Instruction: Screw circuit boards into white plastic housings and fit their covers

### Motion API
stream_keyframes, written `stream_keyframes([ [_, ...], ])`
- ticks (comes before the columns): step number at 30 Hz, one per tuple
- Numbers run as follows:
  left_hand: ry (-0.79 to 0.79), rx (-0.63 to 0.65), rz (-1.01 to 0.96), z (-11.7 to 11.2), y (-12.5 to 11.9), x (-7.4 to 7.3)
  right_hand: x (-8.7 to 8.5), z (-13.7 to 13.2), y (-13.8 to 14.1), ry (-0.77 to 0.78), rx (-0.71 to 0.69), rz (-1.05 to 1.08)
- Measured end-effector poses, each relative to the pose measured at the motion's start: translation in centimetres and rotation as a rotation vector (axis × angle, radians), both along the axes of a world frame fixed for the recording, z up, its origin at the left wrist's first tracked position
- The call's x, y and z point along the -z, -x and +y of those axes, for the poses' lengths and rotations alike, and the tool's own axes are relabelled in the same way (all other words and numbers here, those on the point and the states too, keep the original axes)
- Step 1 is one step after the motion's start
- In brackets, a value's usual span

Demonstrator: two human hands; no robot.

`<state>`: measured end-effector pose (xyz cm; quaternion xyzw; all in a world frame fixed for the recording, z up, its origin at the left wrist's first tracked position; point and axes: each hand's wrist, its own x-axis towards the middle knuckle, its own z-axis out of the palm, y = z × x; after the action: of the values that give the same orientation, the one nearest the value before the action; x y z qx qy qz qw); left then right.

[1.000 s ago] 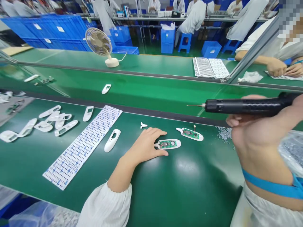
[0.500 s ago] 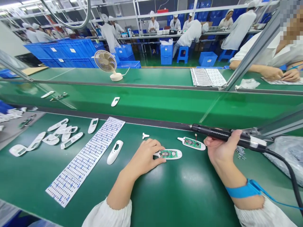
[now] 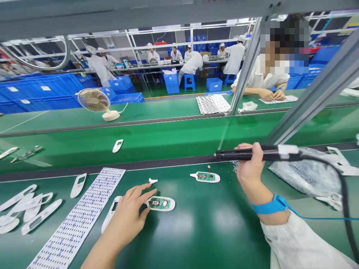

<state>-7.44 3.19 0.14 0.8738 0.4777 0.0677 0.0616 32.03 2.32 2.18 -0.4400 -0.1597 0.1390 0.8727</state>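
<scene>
Seen from the head camera, looking forward and down over a green desk [image 3: 196, 231]. The person's left hand [image 3: 126, 213] lies low and open, fingers spread, holding nothing. Its fingertips [image 3: 151, 191] end just beside a white shell with a green circuit board [image 3: 159, 203]; whether they touch it is hard to tell. The palm hides most of another white casing [image 3: 110, 213]. The right hand [image 3: 248, 166] is raised and clenched around a black electric screwdriver [image 3: 252, 154], whose tip points left, above the desk's far edge and apart from a second board [image 3: 204, 177] in its shell. A blue wrist strap [image 3: 270, 204] circles that wrist. Small screws [image 3: 235, 164] are partly hidden behind the hand. To the right lies a clear plastic bag [image 3: 305, 172]; to the left, a long label strip [image 3: 84, 216] and a group of white casings [image 3: 25, 209].
</scene>
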Motion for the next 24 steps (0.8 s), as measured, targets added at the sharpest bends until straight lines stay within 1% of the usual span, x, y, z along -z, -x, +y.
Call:
stream_keyframes([
  [2,-0.033,0.015,-0.059,-0.1,-2.0,-0.6,-3.2,0.2,-2.0,-0.062,0.065,-0.059],
  [4,-0.03,0.064,-0.121,-0.2,-5.2,-1.2,-6.1,0.1,-3.7,-0.13,0.162,-0.13],
  [5,-0.016,0.1,-0.142,-0.1,-7.1,-1.5,-7.2,0.0,-4.4,-0.155,0.189,-0.158],
  [6,0.004,0.14,-0.153,0.1,-9.0,-1.7,-7.9,-0.1,-4.9,-0.174,0.21,-0.181],
  [7,0.027,0.186,-0.153,0.3,-11.0,-1.9,-8.2,-0.3,-5.4,-0.185,0.226,-0.194],
  [9,0.073,0.271,-0.113,1.1,-14.6,-2.1,-8.0,-0.4,-6.1,-0.181,0.245,-0.193],
  [11,0.12,0.344,-0.028,2.1,-17.2,-2.3,-7.0,-0.3,-6.7,-0.166,0.235,-0.163],
  [13,0.158,0.424,0.059,3.2,-18.7,-2.5,-6.0,0.0,-7.3,-0.157,0.193,-0.108],
  [15,0.172,0.505,0.103,4.7,-19.5,-3.0,-5.3,0.4,-7.8,-0.153,0.167,-0.061],
  [17,0.156,0.545,0.112,7.0,-20.4,-3.7,-4.8,0.7,-8.0,-0.139,0.171,-0.038],
  [18,0.143,0.529,0.114,8.6,-21.1,-4.0,-4.6,0.8,-8.0,-0.125,0.169,-0.034],
  [19,0.13,0.486,0.118,10.4,-22.0,-4.3,-4.5,0.9,-8.0,-0.112,0.168,-0.03],
  [21,0.105,0.353,0.129,14.1,-24.5,-4.5,-4.3,1.1,-7.7,-0.091,0.154,-0.006],
  [22,0.09,0.286,0.13,15.9,-25.8,-4.4,-4.2,1.0,-7.6,-0.082,0.148,0.007],
  [24,0.062,0.192,0.126,18.7,-28.1,-3.8,-4.0,0.9,-7.3,-0.074,0.167,0.021],
])
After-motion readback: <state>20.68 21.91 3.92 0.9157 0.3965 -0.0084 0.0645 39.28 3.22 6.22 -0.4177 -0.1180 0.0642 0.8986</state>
